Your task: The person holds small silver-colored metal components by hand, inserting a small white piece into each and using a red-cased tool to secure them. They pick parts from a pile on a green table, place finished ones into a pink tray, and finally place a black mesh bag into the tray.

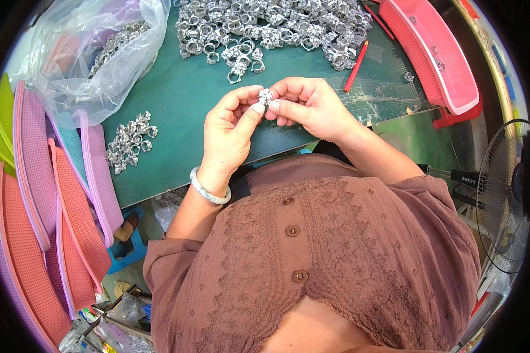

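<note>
A: How are the hands set?
B: A silvery studded piece (265, 97) is pinched between left hand (231, 126) and right hand (309, 109), above the green tabletop (179, 97), near its front edge.
A: Obstructions?
B: Leftward, past green surface, a small ring cluster (128, 144) is bordered by coloured baskets (98, 170). Ahead, past a tabletop strip, the way is blocked by a large ring heap (271, 26); rightward, by a red stick (356, 67) and pink basket (421, 50).

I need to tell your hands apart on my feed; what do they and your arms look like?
The left hand and right hand are bare, without gloves. A smooth, pale, rounded bangle circles the left wrist; the right wrist has none. Loose, short brown sleeves leave both forearms uncovered.
</note>
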`<action>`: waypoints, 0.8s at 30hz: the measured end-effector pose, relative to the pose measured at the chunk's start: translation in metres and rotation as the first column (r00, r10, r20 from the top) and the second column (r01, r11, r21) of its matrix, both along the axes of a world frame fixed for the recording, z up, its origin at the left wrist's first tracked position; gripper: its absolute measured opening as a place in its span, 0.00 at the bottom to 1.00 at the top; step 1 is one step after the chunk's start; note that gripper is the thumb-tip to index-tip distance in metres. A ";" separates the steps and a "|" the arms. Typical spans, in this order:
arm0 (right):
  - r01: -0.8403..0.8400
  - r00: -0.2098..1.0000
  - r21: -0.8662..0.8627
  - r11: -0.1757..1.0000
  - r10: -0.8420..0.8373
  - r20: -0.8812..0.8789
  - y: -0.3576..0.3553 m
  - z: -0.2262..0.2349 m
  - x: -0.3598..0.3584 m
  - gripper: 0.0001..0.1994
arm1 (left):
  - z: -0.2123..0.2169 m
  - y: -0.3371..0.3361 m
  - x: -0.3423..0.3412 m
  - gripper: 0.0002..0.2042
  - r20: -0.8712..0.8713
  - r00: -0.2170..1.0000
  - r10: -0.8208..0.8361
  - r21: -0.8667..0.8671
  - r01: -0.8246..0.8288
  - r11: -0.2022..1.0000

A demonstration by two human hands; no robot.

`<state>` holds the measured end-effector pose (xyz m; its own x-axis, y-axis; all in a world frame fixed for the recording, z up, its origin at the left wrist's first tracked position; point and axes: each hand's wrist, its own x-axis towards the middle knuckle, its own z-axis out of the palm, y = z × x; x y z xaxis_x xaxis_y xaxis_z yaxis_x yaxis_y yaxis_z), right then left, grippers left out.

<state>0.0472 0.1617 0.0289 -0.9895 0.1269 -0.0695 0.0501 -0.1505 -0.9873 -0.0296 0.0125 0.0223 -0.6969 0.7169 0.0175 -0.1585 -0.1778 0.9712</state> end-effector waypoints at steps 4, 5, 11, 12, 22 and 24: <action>-0.010 1.000 -0.053 0.999 0.010 0.003 0.000 0.001 0.000 0.07 | 0.002 0.000 -0.001 0.10 -0.002 1.000 0.002 -0.013 -0.002 1.000; -0.014 1.000 -0.074 0.997 0.015 0.004 0.000 0.001 0.000 0.07 | 0.002 0.000 0.000 0.09 -0.015 1.000 0.005 -0.018 -0.006 1.000; -0.035 0.998 -0.164 0.986 0.043 0.049 0.001 0.002 -0.001 0.06 | 0.006 0.001 0.002 0.08 -0.002 1.000 0.022 -0.015 -0.022 1.000; -0.034 0.998 -0.194 0.980 0.045 0.049 0.001 0.001 -0.001 0.06 | 0.007 0.001 0.002 0.07 -0.001 1.000 0.024 -0.016 -0.024 1.000; -0.043 0.997 -0.320 0.947 0.060 0.045 0.002 -0.004 0.000 0.05 | 0.006 0.001 0.002 0.07 -0.010 0.999 0.030 -0.038 -0.031 0.999; -0.042 0.997 -0.328 0.944 0.061 0.047 0.002 -0.004 0.000 0.05 | 0.006 0.001 0.002 0.07 -0.014 0.999 0.036 -0.041 -0.036 0.999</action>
<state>0.0468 0.1639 0.0244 -0.9875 0.0369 -0.1533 0.1195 -0.4595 -0.8801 -0.0272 0.0138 0.0279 -0.7221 0.6918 -0.0019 -0.1398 -0.1432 0.9798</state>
